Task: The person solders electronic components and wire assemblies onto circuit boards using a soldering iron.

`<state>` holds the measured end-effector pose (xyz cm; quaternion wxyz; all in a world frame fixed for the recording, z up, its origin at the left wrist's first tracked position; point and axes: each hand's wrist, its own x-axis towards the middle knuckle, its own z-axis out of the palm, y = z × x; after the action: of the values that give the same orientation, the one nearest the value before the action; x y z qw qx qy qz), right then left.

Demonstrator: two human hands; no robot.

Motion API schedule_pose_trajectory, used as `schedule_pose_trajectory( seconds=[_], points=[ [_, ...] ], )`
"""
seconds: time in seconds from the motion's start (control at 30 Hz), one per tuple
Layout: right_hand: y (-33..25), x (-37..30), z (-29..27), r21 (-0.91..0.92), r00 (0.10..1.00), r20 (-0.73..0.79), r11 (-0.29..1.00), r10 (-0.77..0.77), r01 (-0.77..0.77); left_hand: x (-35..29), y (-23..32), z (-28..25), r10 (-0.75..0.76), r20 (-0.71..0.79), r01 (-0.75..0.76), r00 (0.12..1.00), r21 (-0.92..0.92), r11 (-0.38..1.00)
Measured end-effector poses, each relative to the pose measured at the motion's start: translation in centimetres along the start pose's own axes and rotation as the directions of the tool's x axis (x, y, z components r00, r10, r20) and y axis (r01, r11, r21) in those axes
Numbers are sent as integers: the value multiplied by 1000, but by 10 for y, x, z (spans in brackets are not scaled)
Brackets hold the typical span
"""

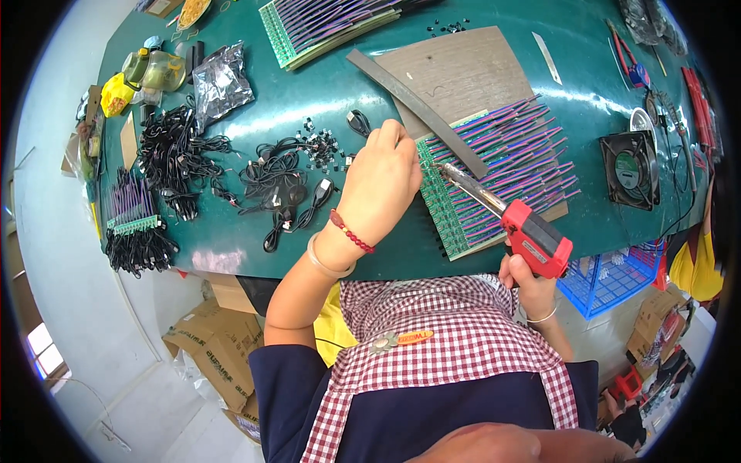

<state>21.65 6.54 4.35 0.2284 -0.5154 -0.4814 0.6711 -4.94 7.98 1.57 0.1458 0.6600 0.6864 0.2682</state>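
My right hand point(531, 284) grips a red and black soldering gun point(534, 238). Its metal tip reaches the panel of green circuit boards point(441, 207), close to the fingers of my left hand point(384, 166). Those fingers are curled in a pinch at the panel's left edge; what they hold is hidden. Purple and dark wires point(509, 166) run from the panel to the right, side by side. Across the wires and a brown board point(463, 69) lies a flat grey metal bar point(421, 112).
Black cables with USB plugs point(278, 185) and small loose connectors point(320, 148) lie left of my left hand. A second wired panel point(324, 27) is at the back. To the right stand a black fan point(631, 171), pliers point(629, 65) and a blue basket point(610, 282).
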Motion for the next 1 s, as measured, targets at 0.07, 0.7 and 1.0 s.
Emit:
schedule_pose_trajectory(
  seconds=[0.07,0.7,1.0],
  points=[
    [1,-1,-1,0,1000,8,1000,-25,25,-1,1,2,-1,-26,1,1000,15,1000],
    [8,0,1,1,999,-19,1000,-31,31,-7,7,15,-31,-147,40,989,54,998],
    [8,0,2,-105,995,28,990,-94,96,-8,7,11,-46,-83,52,995,72,996]
  ],
)
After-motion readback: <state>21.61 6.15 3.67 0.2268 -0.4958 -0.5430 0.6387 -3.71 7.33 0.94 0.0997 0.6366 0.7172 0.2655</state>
